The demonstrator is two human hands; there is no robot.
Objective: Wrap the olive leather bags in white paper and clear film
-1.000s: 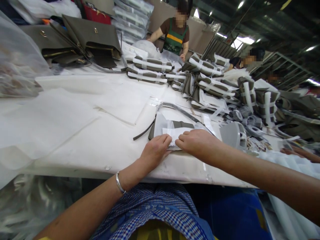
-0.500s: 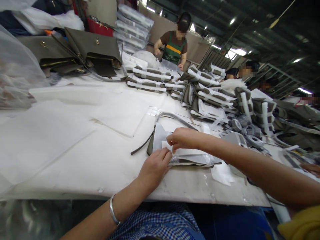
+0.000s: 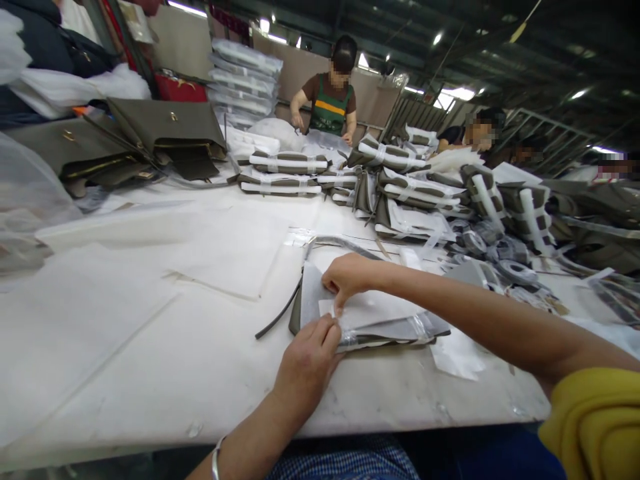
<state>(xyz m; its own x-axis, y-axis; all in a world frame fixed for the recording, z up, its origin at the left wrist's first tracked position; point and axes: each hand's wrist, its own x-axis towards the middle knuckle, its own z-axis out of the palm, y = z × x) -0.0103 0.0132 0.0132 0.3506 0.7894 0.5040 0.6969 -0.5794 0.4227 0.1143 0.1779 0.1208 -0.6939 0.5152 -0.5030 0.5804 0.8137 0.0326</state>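
A dark olive handbag point(image 3: 296, 310) lies flat in front of me, covered with grey-white wrapping sheet point(image 3: 311, 293) and a white paper point(image 3: 385, 305). Clear tape point(image 3: 350, 339) crosses its near edge. My left hand point(image 3: 313, 350) grips that near edge at the left, fingers together. Just above it is my right hand point(image 3: 347, 277), its fingers curled and its thumb pointing down onto the paper near my left fingertips. Whatever lies between the right fingers is hidden. The bag's strap point(image 3: 280, 320) curves out to the left and behind.
White sheets point(image 3: 215, 260) cover the table's left side. Wrapped bags point(image 3: 290, 163) are piled at the back, with tape rolls point(image 3: 507, 250) to the right. Unwrapped olive bags point(image 3: 170, 133) stand back left. A co-worker point(image 3: 330, 100) in a green apron stands across the table.
The view has shifted slightly, so the table edge sits lower. My right thumb now points down more, close to my left fingertips. My left hand stays on the bag's near edge.
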